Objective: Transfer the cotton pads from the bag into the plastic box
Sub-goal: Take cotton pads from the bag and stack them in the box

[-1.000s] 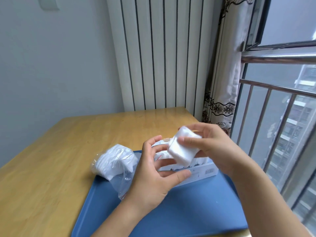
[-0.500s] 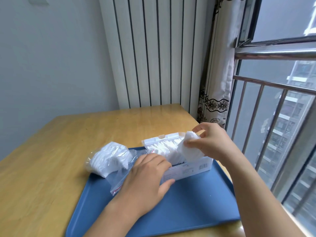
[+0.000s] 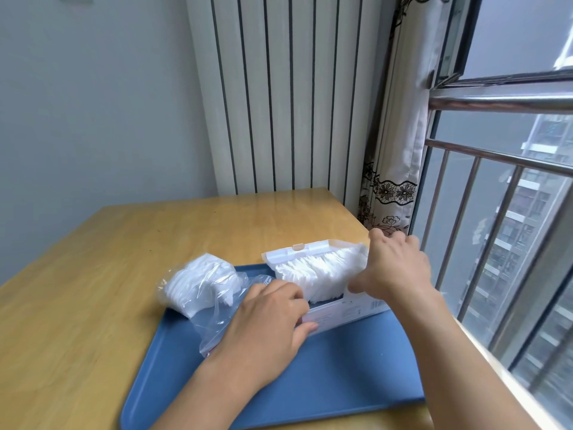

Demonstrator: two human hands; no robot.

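Cotton pads [image 3: 322, 274] fill plastic box [image 3: 347, 311]; both hands touching box.

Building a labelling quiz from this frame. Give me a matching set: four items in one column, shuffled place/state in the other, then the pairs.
Items
1. plastic bag
2. plastic box
3. left hand
4. right hand

Places/states
A. at the right end of the pad row in the box
B. lies at the tray's left edge, still holding white pads
C. stands on the blue tray, lid open, packed with a row of cotton pads
D. fingers on the box's near left corner

Pairs: 1-B, 2-C, 3-D, 4-A
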